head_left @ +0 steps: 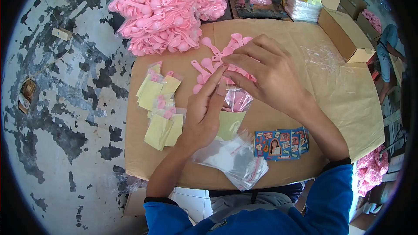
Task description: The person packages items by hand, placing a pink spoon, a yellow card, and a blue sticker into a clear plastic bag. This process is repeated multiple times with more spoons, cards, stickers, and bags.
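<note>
My left hand [205,111] grips a clear plastic bag [237,100] between thumb and fingers. Inside the bag's lower part shows a yellow-green card [230,124]. My right hand [272,76] is closed in a pinch at the bag's upper end, its fingertips meeting the left index fingertip; what lies between them is too small to make out. Just beyond both hands lie loose pink plastic spoons [207,64]. Below the held bag is a stack of clear resealable bags [239,161]. Right of that stack sit blue printed cards [276,145] with a photo on them.
Several bagged yellow cards with pink pieces [156,104] lie at the left on the brown paper-covered table [331,117]. Large bags of pink spoons [159,15] stand at the back. A cardboard box [346,35] is back right, near crumpled clear plastic [324,56]. Another person's leg [386,56] shows far right.
</note>
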The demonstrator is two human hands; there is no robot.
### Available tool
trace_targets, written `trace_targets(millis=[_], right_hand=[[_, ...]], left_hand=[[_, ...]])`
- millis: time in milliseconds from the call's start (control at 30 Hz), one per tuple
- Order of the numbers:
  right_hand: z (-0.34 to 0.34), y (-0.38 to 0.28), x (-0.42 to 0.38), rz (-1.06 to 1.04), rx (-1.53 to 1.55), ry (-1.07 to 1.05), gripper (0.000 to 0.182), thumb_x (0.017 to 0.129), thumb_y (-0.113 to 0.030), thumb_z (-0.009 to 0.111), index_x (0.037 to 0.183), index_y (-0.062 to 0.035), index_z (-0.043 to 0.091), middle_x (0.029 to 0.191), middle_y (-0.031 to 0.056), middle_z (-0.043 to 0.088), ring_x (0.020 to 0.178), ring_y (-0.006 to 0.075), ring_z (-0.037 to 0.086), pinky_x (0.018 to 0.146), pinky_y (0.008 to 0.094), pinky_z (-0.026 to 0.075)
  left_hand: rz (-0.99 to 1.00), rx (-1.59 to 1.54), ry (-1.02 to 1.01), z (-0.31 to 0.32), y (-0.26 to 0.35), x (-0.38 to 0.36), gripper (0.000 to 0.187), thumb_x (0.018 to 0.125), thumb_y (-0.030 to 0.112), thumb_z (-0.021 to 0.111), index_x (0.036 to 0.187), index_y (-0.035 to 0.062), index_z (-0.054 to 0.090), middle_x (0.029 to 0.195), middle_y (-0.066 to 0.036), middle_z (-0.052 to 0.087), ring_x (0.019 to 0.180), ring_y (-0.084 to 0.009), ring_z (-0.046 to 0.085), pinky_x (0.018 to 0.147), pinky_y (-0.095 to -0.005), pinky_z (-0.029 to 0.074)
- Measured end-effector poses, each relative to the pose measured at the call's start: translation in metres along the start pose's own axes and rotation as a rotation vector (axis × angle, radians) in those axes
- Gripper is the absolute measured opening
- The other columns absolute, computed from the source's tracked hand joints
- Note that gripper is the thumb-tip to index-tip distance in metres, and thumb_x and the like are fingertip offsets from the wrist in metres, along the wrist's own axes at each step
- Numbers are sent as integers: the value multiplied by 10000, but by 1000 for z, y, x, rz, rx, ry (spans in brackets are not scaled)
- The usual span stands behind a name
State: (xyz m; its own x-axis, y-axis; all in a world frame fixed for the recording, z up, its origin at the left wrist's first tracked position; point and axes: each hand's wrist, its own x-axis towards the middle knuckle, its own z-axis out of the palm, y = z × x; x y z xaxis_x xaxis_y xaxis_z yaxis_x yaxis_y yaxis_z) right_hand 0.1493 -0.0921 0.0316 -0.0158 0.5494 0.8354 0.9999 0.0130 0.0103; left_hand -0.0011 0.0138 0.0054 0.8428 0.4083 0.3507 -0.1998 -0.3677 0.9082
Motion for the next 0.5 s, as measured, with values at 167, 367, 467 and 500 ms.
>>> trace_targets(millis=[167,367,467,500], right_hand=[[3,1,-2,-48,-48,10,186,685,-180,729,851,-100,704,819,18,646,860,193,586,735,350,496],[2,6,-5,-5,21,-44,150,687,-82,713,833,-76,681,811,28,654,792,188,597,695,328,484],[-6,9,-2,323,377,-60,85,751,-75,665,832,-52,671,797,46,655,741,149,590,672,297,468],[-11,12,2,465,541,-55,75,779,-90,644,832,-45,671,783,56,652,724,133,587,666,285,463]], left_hand=[[-4,78,-42,-5,-6,-1,415,991,89,396,1399,11,407,1085,-45,547,731,-31,469,654,-181,436],[41,230,-86,0,-3,-1,402,982,69,412,1373,-24,414,664,-48,455,591,-90,397,535,-266,343],[80,141,-65,1,-12,5,405,1001,123,404,1381,-19,395,808,-79,574,656,-108,519,581,-251,406],[86,97,-45,1,-16,6,403,1008,145,399,1377,-17,396,864,-89,606,682,-116,559,599,-245,428]])
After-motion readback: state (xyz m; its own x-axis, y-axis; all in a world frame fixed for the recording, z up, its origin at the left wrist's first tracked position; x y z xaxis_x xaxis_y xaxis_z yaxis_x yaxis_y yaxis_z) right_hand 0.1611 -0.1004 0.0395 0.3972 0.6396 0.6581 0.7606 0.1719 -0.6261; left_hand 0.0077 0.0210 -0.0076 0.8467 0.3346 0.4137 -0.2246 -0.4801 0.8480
